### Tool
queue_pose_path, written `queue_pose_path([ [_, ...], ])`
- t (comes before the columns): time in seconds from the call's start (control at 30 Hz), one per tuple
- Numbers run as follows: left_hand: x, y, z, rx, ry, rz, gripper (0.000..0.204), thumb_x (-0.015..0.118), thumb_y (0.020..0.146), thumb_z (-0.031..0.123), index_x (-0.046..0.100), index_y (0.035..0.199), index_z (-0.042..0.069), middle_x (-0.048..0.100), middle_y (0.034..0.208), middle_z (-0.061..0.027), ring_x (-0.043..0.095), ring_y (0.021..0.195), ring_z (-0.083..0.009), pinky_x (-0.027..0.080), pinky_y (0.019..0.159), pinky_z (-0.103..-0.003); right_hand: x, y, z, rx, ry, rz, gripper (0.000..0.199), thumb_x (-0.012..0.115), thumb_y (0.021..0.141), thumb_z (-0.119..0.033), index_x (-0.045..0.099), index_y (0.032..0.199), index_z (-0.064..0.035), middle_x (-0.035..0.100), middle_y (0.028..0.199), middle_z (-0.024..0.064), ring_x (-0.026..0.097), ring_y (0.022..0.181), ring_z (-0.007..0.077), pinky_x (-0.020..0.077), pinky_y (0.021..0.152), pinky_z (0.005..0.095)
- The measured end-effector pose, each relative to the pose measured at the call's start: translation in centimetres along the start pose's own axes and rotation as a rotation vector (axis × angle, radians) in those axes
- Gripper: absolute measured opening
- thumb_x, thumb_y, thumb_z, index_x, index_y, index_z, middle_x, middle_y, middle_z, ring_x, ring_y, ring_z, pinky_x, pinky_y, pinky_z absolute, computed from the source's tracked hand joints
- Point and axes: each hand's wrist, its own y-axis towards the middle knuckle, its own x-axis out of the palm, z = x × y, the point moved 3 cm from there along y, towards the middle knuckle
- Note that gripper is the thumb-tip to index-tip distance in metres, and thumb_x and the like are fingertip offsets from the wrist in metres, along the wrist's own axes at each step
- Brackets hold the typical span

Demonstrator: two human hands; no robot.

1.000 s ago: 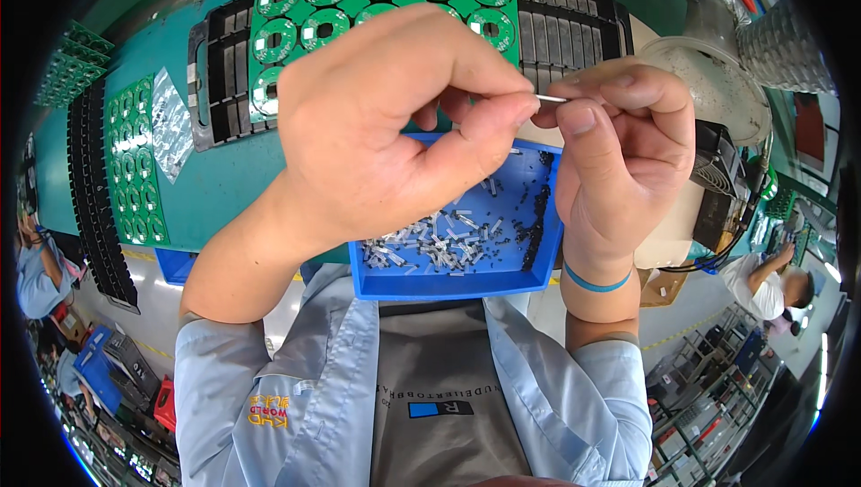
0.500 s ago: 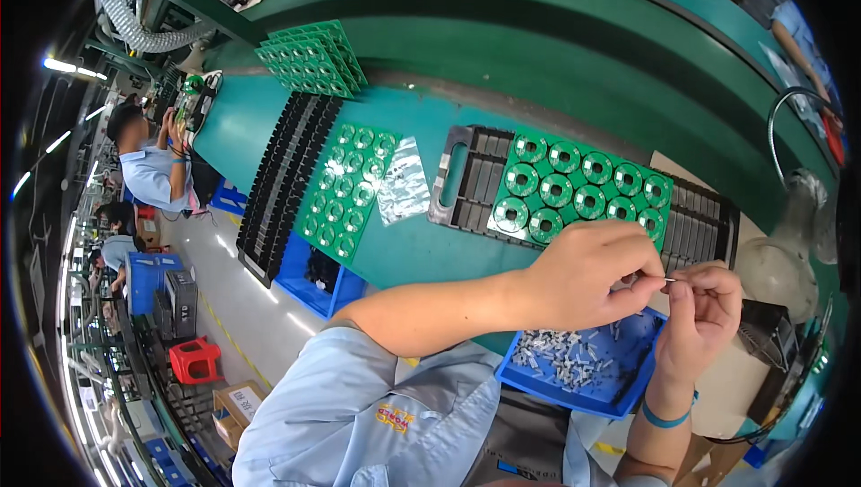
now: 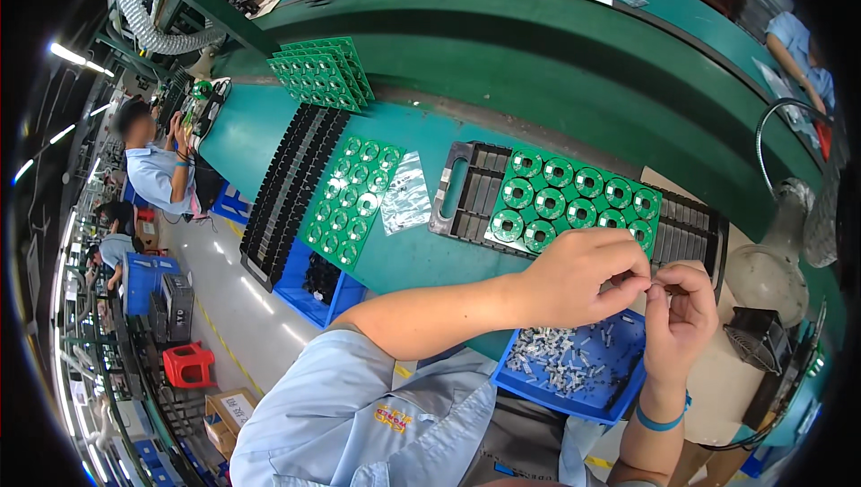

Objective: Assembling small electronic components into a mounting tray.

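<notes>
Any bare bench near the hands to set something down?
One teal strip between the clear plastic bag, the black tray and the left forearm. Crowded elsewhere: green circuit board panel fills the tray, blue parts bin sits under both hands, left hand and right hand.

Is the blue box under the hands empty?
No, the blue tray below the left hand and right hand holds a pile of small grey parts.

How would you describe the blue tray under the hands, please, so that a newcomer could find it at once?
Start at the green workbench and follow its near edge to the person's two hands. Directly below them sits the blue tray, shallow and holding loose small grey parts, unlike the black tray carrying green circuit boards.
</notes>
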Motion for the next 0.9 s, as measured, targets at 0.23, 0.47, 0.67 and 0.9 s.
queue_pose_path([
  [0.23,0.2,-0.3,-0.2,0.025,0.079,-0.059,0.009,0.075,0.086,0.005,0.071,0.093,0.009,0.066,0.081,-0.0012,0.057,0.064,-0.0176,0.044,0.057,-0.029,0.2,-0.1,-0.1,-0.04,-0.138,-0.003,0.024,0.064,0.083,0.011,0.065,0.105,0.0015,0.065,0.101,0.0121,0.057,0.084,0.0192,0.05,0.076,0.0284],
  [0.47,0.3,-0.3,0.0,0.003,0.067,-0.058,0.006,0.074,0.087,0.005,0.071,0.091,0.008,0.066,0.08,-0.0019,0.056,0.064,-0.018,0.044,0.057,-0.029,0.3,-0.2,-1.1,-0.062,-0.293,-0.002,0.021,0.067,0.083,0.009,0.068,0.102,0.0007,0.067,0.098,0.0109,0.059,0.082,0.0192,0.0507,0.073,0.0292],
  [0.67,-0.5,0.6,-0.4,-0.111,0.01,-0.055,0.011,0.076,0.083,-0.002,0.074,0.09,0.006,0.066,0.077,-0.0022,0.054,0.063,-0.0133,0.043,0.057,-0.025,0.4,1.2,-1.0,0.064,-0.191,-0.034,0.011,0.068,0.084,0.006,0.067,0.093,-0.0013,0.067,0.09,0.0075,0.057,0.077,0.018,0.0492,0.072,0.0277],
  [0.9,-0.3,1.2,-0.4,-0.097,-0.064,-0.106,0.008,0.075,0.086,0.001,0.073,0.092,0.006,0.067,0.077,-0.0029,0.055,0.061,-0.0166,0.044,0.056,-0.029,-0.1,1.4,-1.0,0.073,-0.113,-0.052,0.012,0.067,0.083,0.005,0.067,0.092,-0.0017,0.066,0.087,0.0067,0.057,0.074,0.0175,0.0491,0.07,0.0279],
])
